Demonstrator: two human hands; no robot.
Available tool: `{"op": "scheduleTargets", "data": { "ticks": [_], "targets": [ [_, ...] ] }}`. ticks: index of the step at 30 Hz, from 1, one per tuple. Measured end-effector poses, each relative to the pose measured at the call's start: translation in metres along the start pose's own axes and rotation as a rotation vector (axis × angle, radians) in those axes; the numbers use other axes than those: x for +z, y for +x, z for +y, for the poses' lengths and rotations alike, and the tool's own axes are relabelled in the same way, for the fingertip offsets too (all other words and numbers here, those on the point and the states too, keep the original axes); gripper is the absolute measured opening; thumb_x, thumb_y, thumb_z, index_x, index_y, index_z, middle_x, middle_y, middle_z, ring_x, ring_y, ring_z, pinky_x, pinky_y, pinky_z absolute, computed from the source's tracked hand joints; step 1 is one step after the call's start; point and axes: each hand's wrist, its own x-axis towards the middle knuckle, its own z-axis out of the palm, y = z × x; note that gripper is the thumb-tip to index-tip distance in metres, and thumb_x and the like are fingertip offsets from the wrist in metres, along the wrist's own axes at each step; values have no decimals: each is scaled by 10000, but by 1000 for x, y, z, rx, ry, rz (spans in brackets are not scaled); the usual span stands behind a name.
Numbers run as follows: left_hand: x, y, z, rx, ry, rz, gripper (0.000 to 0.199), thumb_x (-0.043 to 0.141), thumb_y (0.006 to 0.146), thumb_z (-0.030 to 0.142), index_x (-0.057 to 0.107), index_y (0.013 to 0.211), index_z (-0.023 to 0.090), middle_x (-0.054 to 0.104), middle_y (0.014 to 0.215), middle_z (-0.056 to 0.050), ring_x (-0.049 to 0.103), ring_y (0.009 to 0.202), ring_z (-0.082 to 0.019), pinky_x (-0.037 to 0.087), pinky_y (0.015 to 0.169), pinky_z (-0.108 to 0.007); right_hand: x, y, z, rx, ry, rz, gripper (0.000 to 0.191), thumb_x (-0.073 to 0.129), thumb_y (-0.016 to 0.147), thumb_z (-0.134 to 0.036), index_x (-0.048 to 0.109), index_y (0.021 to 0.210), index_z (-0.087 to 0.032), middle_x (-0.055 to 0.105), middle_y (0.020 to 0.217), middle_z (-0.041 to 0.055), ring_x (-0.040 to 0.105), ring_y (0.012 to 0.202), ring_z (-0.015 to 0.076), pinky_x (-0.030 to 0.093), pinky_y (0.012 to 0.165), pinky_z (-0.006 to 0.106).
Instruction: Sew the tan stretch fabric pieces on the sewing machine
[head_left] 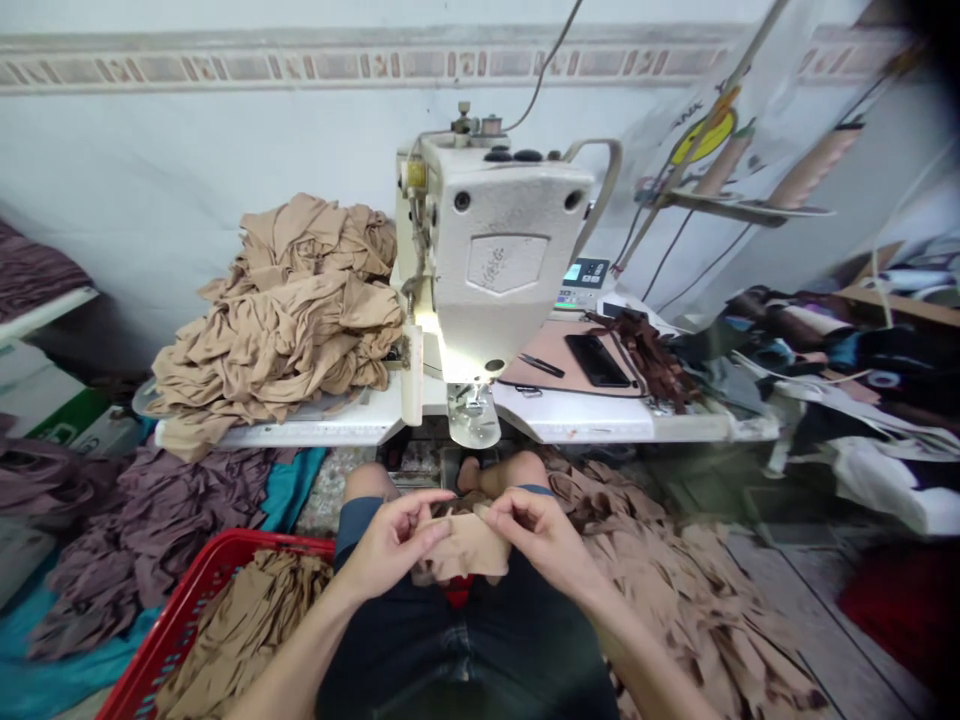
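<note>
At the lower centre of the frame, a seated person is holding a small piece of tan fabric [472,550] over dark shorts [465,665], the left hand [386,545] gripping its upper left between thumb and fingers while the right hand [540,530] is pinching its upper right corner. The piece is sitting on the near side of the counter [600,430], apart from the white sewing machine [514,220] that is dominating the centre. At left, a heap of tan cloth [300,320] is spilling over the counter's front edge; at lower left, a red basket [178,610] is holding more strips, and at lower right a pile of tan pieces [667,580] is spreading across the floor [810,600]. The fabric is looking soft and thin, so uneven tension between the two hands could be pulling its edge askew, or letting it curl. A loosening pinch could be sending it down among similar-coloured pieces, where it would be easily getting lost, and the overhanging heap, if bumped, could be sliding off the counter.
</note>
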Motion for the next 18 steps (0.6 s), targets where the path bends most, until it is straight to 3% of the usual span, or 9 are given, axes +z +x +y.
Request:
{"op": "scheduleTargets", "data": {
  "ticks": [4,8,13,18],
  "targets": [
    [-15,8,23,177,218,-1,309,635,1066,391,867,1065,187,742,851,-71,665,823,-201,487,732,-278,-3,-1,-33,-186,-245,101,377,668,1034,-448,685,754,-196,561,701,-4,530,664,168,380,626,298],
    [-20,17,40,325,318,21,337,579,1096,337,852,990,171,703,780,-54,639,742,-178,464,689,-263,-8,3,-54,-338,-359,177,319,655,1057,-363,682,780,-206,577,717,-3,542,681,170,384,657,306],
    [-21,23,44,303,290,77,291,658,1054,350,818,1238,191,645,682,15,549,599,-130,408,593,-225,-13,11,-59,-331,-403,165,372,648,1058,-371,651,723,-210,578,696,-2,534,670,171,384,666,311],
    [-21,26,48,334,252,33,286,604,1073,295,860,1047,170,762,826,-57,677,735,-163,473,680,-237,-14,11,-62,-374,-394,194,343,653,1045,-345,680,734,-204,578,690,-3,548,661,167,385,649,303]
  ]
}}
